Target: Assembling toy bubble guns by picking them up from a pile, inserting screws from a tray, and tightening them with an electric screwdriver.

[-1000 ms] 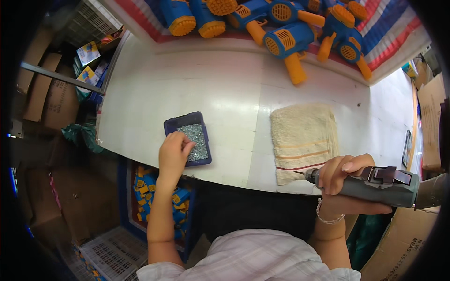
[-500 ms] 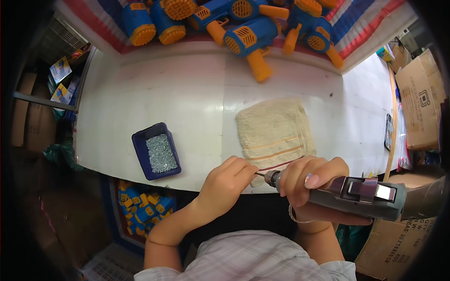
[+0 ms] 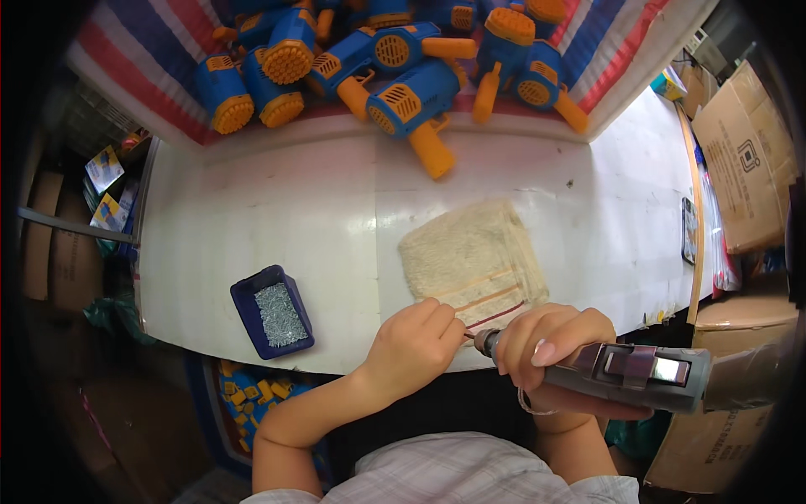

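Observation:
My right hand is wrapped round a grey electric screwdriver, its nose pointing left over the table's front edge. A thin dark bit sticks out of the chuck and reaches my left hand. Those left fingers are pinched together at the bit's tip; whatever small thing they hold there is hidden. Just beyond both hands lies a folded beige towel with orange and dark red stripes. Left of it, a dark blue plastic bin contains many small silvery screws.
Several blue and orange toy blasters are piled in a striped-cloth-lined area at the back. More blue and orange parts fill a crate below the table's left front. A phone lies at the right edge, near cardboard boxes.
The whole view has shifted, so the table and bin appear lower and more of the blaster pile shows. Both hands stay together at the bit, with no clear change of grip.

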Motion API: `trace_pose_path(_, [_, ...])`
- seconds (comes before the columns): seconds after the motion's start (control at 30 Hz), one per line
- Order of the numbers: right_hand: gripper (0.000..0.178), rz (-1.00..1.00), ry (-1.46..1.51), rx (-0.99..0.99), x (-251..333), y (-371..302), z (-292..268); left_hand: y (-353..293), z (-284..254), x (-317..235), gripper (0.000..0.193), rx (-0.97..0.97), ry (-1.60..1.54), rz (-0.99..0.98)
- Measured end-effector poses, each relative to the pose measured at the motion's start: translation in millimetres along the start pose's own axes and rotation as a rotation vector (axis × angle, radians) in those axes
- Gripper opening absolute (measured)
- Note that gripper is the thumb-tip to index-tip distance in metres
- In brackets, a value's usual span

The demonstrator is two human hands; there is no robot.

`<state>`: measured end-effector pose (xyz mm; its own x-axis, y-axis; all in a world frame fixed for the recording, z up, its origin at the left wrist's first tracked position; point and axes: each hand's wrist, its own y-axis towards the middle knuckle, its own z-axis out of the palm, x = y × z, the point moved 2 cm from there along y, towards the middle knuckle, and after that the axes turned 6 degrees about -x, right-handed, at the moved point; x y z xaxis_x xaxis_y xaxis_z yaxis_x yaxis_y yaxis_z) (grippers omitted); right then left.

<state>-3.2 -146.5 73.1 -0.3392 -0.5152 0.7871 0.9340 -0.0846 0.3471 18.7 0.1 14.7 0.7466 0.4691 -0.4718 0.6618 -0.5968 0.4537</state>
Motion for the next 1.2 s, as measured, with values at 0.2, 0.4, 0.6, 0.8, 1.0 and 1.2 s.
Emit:
trace_pose_path(0.2, [0.082, -0.053, -0.038, -0.013, 2.1, -0.6, -22.8, 42.8, 4.6, 31.0, 0.029, -0.028, -0.254, 0.238])
trace_pose_path(0.4, [0.089, -0.023, 0.070, -0.098, 3.6, -9.8, -18.8, 108.0, 43.3, 153.3, 0.024, -0.058, 0.569, 0.361])
trace_pose_path(0.6, [0.091, -0.053, 0.052, -0.157, 1.7, -14.1, -26.8, 108.5, 35.7, 133.3, 0.023, 0.036, 0.596, 0.452])
trace_pose_path(0.8, [0.099, 0.055, -0.145, -0.113, -17.5, -14.5, -31.7, 26.5, 22.1, 38.2, 0.038, 0.398, 0.236, -0.156])
trace_pose_path(1.0, [0.099, 0.099, -0.314, -0.133, -32.0, -9.9, -32.1, 10.0, 37.6, 39.3, 0.036, 0.308, 0.085, -0.284])
trace_pose_path(1.2, [0.101, 0.045, -0.232, -0.180, -44.0, -8.7, -33.0, 8.0, 37.7, 39.7, 0.034, 0.316, 0.058, -0.299])
